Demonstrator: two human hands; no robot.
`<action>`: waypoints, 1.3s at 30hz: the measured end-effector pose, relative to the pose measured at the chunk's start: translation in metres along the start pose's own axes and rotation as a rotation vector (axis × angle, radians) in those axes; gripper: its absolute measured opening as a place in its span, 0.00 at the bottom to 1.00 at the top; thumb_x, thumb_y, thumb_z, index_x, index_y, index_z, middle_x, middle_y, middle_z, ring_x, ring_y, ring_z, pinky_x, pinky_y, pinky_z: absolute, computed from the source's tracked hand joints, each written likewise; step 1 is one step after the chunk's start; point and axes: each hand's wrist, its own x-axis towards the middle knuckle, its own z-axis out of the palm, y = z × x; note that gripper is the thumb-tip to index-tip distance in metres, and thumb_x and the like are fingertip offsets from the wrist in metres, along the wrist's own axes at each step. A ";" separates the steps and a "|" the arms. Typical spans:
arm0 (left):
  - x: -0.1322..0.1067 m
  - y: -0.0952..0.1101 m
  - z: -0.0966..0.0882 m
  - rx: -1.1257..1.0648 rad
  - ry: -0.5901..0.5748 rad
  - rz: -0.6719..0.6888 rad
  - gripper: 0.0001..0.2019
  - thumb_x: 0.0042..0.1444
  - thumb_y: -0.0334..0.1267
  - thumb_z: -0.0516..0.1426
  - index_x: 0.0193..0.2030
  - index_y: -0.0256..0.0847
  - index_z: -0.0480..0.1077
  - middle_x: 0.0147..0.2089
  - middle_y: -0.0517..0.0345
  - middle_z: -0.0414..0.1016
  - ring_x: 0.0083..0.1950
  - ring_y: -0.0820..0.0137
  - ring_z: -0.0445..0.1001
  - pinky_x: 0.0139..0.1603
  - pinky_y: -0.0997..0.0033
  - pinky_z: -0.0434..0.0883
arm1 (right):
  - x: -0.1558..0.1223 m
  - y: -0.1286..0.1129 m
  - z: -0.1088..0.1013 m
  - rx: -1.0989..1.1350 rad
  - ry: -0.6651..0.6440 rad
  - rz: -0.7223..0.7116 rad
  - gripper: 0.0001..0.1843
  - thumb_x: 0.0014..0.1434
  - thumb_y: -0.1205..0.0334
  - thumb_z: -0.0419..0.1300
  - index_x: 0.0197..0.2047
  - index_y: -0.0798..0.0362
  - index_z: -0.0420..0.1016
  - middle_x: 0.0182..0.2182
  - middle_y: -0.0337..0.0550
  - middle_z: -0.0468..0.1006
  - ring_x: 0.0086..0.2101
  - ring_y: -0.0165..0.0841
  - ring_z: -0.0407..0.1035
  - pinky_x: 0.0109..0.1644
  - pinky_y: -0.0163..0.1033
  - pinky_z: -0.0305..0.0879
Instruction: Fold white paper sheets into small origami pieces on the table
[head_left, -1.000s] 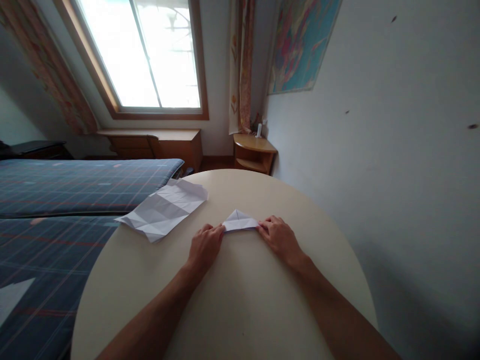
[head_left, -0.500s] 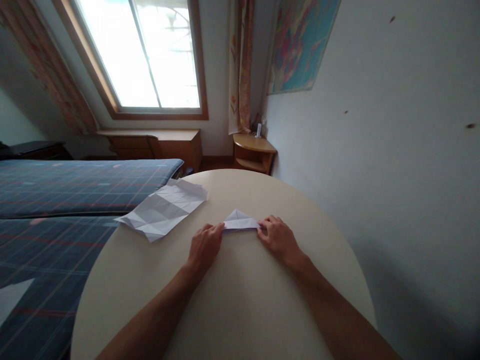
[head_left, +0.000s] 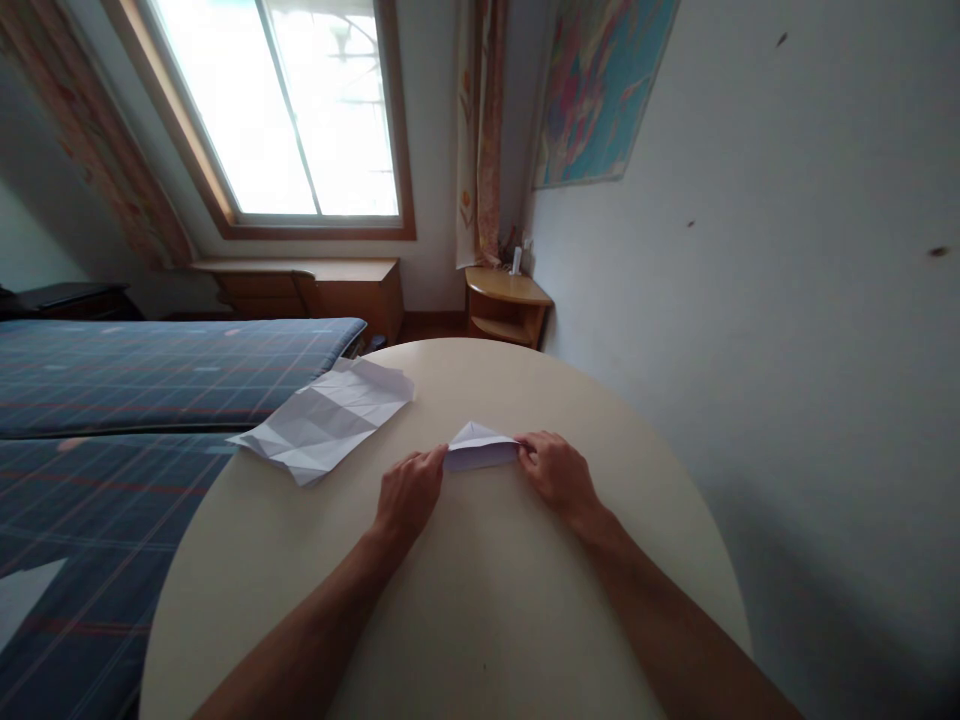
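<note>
So both my hands are clamped on the same bit of paper: left grip (head_left: 412,487) pinched on its left end, right grip (head_left: 556,472) pinched on its right end with the fingers curled under. Forearms come in from the near side of the table (head_left: 480,590), slanting toward each other, knuckles up. The folded paper (head_left: 482,457) sits around the middle of the table, a bit toward its far side. Long axis runs sideways, hand to hand, and the triangular peak points to the table's far edge. It's plain white, crease down the peak, with a shaded, slightly lilac panel facing me. There's a creased white sheet (head_left: 322,425) hanging over the table's left edge, a plaid bed (head_left: 135,375) left of the table, and a white wall (head_left: 810,330) to its right.
</note>
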 end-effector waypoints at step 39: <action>-0.004 0.001 0.001 -0.079 0.270 0.119 0.13 0.64 0.33 0.55 0.52 0.48 0.75 0.46 0.57 0.82 0.43 0.67 0.80 0.43 0.72 0.72 | -0.002 -0.009 -0.010 -0.168 0.097 0.017 0.17 0.66 0.48 0.56 0.31 0.51 0.70 0.30 0.40 0.77 0.33 0.32 0.70 0.30 0.37 0.47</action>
